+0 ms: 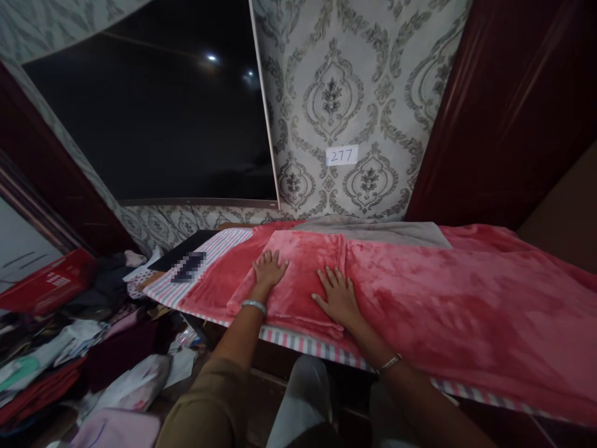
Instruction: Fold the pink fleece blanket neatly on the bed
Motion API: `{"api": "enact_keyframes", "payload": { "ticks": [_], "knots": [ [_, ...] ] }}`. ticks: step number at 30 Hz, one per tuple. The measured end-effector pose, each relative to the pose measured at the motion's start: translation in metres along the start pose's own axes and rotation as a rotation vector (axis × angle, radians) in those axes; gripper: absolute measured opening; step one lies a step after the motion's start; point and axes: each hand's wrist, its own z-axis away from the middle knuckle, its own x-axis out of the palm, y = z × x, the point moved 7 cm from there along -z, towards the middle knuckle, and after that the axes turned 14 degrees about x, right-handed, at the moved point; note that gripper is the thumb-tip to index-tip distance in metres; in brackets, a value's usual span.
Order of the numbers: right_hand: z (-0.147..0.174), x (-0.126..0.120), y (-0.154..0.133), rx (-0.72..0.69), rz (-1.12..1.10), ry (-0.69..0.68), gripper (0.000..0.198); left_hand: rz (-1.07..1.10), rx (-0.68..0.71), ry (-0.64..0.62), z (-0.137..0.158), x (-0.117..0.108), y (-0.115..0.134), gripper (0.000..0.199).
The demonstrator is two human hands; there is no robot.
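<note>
A plush pink-red blanket stretches along the striped cloth that covers a long, low surface. Its left part is folded over into a thicker rectangular layer. Flat on this folded part rests my left hand, fingers spread. Near the fold's right edge, my right hand presses on the plush with its fingers apart. Neither hand grips anything. A grey fabric lies behind the blanket, against the wall.
A large dark television hangs above the surface's left end. A blurred dark object lies on the striped cloth. Piled clothes and a red box crowd the floor at left. A paper label marks the wall.
</note>
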Motion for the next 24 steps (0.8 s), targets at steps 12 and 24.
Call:
{"api": "enact_keyframes", "payload": {
  "ticks": [12, 24],
  "knots": [
    [0.001, -0.002, 0.002, 0.019, -0.010, -0.002, 0.074, 0.080, 0.222, -0.013, 0.005, -0.003, 0.055, 0.070],
    [-0.021, -0.015, -0.003, 0.046, -0.062, 0.025, 0.080, 0.077, 0.208, 0.034, 0.016, 0.008, 0.050, 0.065]
  ]
}}
